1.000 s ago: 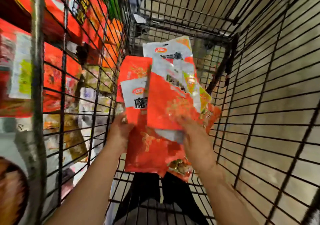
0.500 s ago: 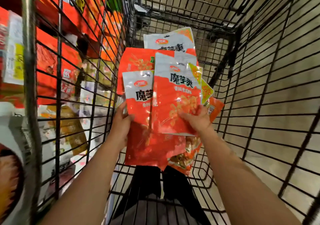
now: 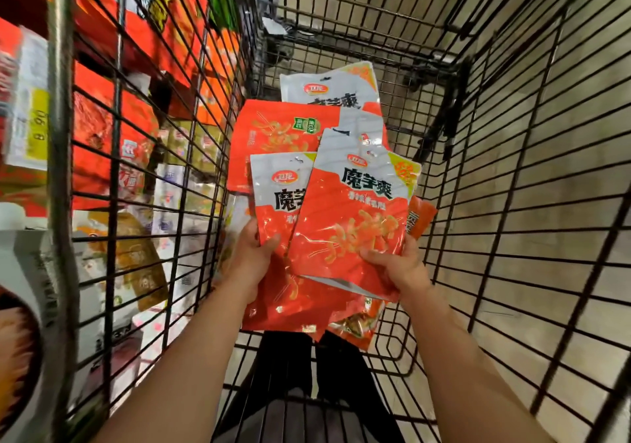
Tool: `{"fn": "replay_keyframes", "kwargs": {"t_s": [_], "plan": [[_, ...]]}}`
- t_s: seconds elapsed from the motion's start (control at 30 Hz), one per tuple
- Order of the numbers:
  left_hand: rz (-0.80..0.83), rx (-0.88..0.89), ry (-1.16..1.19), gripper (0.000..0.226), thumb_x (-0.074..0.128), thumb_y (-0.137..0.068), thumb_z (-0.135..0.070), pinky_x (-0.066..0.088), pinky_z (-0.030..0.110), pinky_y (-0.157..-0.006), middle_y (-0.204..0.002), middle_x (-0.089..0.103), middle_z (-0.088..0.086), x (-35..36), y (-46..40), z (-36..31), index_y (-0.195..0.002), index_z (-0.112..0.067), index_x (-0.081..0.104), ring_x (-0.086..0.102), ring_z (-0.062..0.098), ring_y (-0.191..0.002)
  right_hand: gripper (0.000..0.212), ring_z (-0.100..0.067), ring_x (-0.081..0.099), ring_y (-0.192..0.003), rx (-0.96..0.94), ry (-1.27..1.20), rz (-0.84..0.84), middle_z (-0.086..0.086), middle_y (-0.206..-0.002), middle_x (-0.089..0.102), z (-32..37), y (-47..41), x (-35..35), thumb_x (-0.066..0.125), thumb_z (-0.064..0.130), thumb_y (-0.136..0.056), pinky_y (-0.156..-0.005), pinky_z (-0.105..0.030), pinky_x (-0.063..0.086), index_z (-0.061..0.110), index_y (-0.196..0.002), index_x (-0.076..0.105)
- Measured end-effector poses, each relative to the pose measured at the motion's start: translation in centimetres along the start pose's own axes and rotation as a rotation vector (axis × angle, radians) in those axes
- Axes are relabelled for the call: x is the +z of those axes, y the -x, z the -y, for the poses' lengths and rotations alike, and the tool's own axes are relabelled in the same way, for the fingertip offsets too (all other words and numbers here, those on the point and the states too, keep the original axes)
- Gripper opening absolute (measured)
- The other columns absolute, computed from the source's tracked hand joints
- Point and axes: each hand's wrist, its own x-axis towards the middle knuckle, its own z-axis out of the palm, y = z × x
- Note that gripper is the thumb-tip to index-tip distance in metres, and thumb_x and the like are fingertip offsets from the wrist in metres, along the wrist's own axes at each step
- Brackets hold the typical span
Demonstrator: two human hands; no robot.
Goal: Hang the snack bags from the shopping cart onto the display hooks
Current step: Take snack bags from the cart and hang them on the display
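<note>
**Both hands hold a fan of konjac snack bags inside the wire cart**

The black wire shopping cart (image 3: pixel 512 169) holds the whole bundle of snack bags: the person's two hands have them gathered up within its basket, above the mesh floor.

The left hand (image 3: pixel 251 265) grips the lower edge of a red-and-silver bag (image 3: pixel 273 196), thumb curled over the front. The right hand (image 3: pixel 399 265) pinches the bottom corner of the front bag (image 3: pixel 351 224), thumb on its face and fingers behind. The grip of each hand is closed on packaging, not spread.

At least six bags can be counted. Four share the same silver top and red body: the two in hand, one tucked behind the front bag (image 3: pixel 355 128), and one farthest back (image 3: pixel 327 87). An all-red bag with a green round badge (image 3: pixel 273 131) lies behind the left-hand one, and a small orange packet (image 3: pixel 421 217) peeks out at the right. More red packaging hangs below the hands; its count cannot be told.

The front bag reads "魔芋爽" in large black characters under a small red oval logo; the smaller line beneath is too blurred to read.

Through the cart's left wall, store shelves (image 3: pixel 143 66) show red boxes and yellow-brown packs, blurred.
</note>
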Motion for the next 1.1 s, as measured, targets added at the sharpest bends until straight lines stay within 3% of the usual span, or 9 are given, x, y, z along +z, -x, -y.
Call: {"fn": "replay_keyframes", "kwargs": {"t_s": [0.1, 0.33, 0.47, 0.6, 0.7, 0.77, 0.9, 1.03, 1.1], "plan": [[0.020, -0.018, 0.006, 0.028, 0.057, -0.092, -0.004, 0.048, 0.045, -0.083, -0.084, 0.066, -0.001, -0.1, -0.4, -0.2, -0.096, -0.031, 0.060, 0.062, 0.027, -0.088, 0.082, -0.030, 0.061, -0.107, -0.083, -0.073, -0.047, -0.008, -0.122, 0.060, 0.0, 0.2, -0.1, 0.084, 0.009, -0.067, -0.094, -0.051, 0.051, 0.017, -0.136, 0.040], [0.002, 0.155, -0.077, 0.034, 0.054, -0.093, 0.001, 0.048, 0.030, -0.087, -0.101, 0.065, -0.010, -0.5, -0.2, -2.4, -0.115, -0.025, 0.054, 0.062, 0.012, -0.095, 0.065, -0.031, 0.061, -0.107, -0.276, -0.117, -0.155, -0.010, -0.116, 0.061, 2.6, 0.4, -1.4, 0.074, -0.004, -0.075, -0.094, -0.052, 0.051, 0.010, -0.130, 0.044], [-0.044, 0.216, -0.174, 0.046, 0.061, -0.090, -0.013, 0.046, 0.045, -0.101, -0.125, 0.061, 0.001, -1.7, 0.4, -4.7, -0.134, -0.019, 0.049, 0.060, 0.021, -0.113, 0.050, -0.029, 0.061, -0.103, -0.385, -0.070, -0.291, -0.005, -0.107, 0.060, 4.6, 0.9, -2.8, 0.071, -0.004, -0.077, -0.093, -0.045, 0.051, 0.013, -0.120, 0.052], [0.003, 0.350, -0.169, 0.033, 0.060, -0.089, -0.010, 0.050, 0.043, -0.094, -0.105, 0.068, -0.009, -3.4, 2.8, -8.1, -0.106, -0.039, 0.059, 0.065, 0.016, -0.098, 0.054, -0.020, 0.058, -0.104, -0.503, 0.064, -0.397, -0.001, -0.112, 0.061, 6.4, 1.2, -3.3, 0.070, 0.005, -0.079, -0.094, -0.035, 0.049, 0.018, -0.129, 0.056], [0.127, 0.371, -0.042, 0.036, 0.057, -0.091, 0.001, 0.051, 0.033, -0.084, -0.097, 0.071, -0.010, -3.6, 4.6, -10.1, -0.109, -0.031, 0.060, 0.066, 0.012, -0.091, 0.042, -0.019, 0.059, -0.089, -0.488, -0.100, -0.281, 0.001, -0.095, 0.062, 6.6, 0.7, -2.8, 0.072, 0.004, -0.077, -0.081, -0.038, 0.054, 0.029, -0.109, 0.062], [0.188, 0.351, 0.069, 0.036, 0.052, -0.091, 0.005, 0.053, 0.026, -0.074, -0.093, 0.073, -0.007, -3.1, 5.3, -11.1, -0.111, -0.023, 0.059, 0.068, 0.010, -0.085, 0.038, -0.013, 0.061, -0.074, -0.485, -0.212, -0.174, 0.003, -0.086, 0.063, 6.1, 0.9, -2.5, 0.072, 0.003, -0.074, -0.066, -0.029, 0.053, 0.033, -0.094, 0.060], [0.211, 0.278, 0.254, 0.033, 0.048, -0.091, 0.004, 0.056, 0.024, -0.062, -0.085, 0.075, -0.005, -2.6, 5.2, -11.9, -0.114, -0.018, 0.057, 0.070, 0.009, -0.074, 0.048, -0.001, 0.064, -0.058, -0.396, -0.242, 0.058, 0.006, -0.085, 0.066, 4.2, 0.6, -2.7, 0.057, -0.015, -0.082, -0.048, -0.019, 0.051, 0.029, -0.103, 0.061], [0.210, 0.233, 0.283, 0.032, 0.047, -0.093, 0.002, 0.055, 0.022, -0.060, -0.083, 0.074, -0.007, -2.5, 4.7, -11.7, -0.118, -0.017, 0.055, 0.069, 0.007, -0.072, 0.034, -0.007, 0.066, -0.064, -0.217, -0.184, 0.202, 0.002, -0.083, 0.070, 2.0, -0.2, -1.4, 0.059, 0.009, -0.092, -0.061, -0.022, 0.055, 0.017, -0.125, 0.059], [0.248, 0.222, 0.263, 0.030, 0.052, -0.090, 0.002, 0.055, 0.023, -0.061, -0.084, 0.074, -0.005, -2.2, 4.7, -11.6, -0.110, -0.019, 0.058, 0.069, 0.008, -0.073, 0.040, -0.011, 0.067, -0.091, -0.220, -0.126, 0.201, 0.001, -0.102, 0.070, 1.8, -0.1, -0.7, 0.060, 0.041, -0.090, -0.085, -0.028, 0.053, 0.022, -0.125, 0.061]]}}
